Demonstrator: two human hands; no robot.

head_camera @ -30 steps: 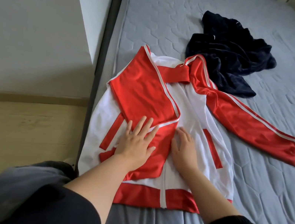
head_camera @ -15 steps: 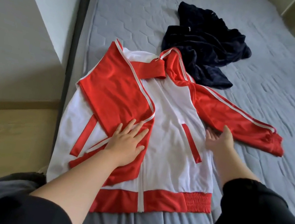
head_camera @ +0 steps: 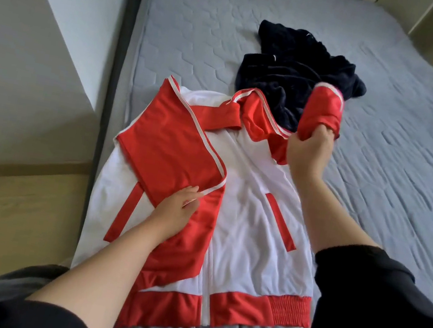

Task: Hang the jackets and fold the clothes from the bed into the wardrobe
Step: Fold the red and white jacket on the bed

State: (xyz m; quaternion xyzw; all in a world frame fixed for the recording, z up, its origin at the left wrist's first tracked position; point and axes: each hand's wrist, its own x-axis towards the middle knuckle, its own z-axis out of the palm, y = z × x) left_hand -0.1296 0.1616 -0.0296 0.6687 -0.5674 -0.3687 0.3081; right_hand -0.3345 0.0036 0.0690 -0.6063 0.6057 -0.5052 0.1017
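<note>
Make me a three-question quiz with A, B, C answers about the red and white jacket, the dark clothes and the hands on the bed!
1. Where does the crumpled dark navy garment lie?
A. beyond the jacket's collar, on the grey quilted mattress
B. on the wooden floor
C. under the jacket's hem

2. How many red slanted pocket stripes show on the red and white zip-up track jacket?
A. none
B. two
C. five

3. What is the right hand doing?
A. lying flat on the mattress
B. gripping the bunched red sleeve, lifted up
C. holding a hanger

Answers: 1 A, the navy heap sits past the collar on the mattress. 2 B, one stripe on each side of the zip. 3 B, its fingers curl round the raised sleeve while the left hand rests on the folded sleeve.
</note>
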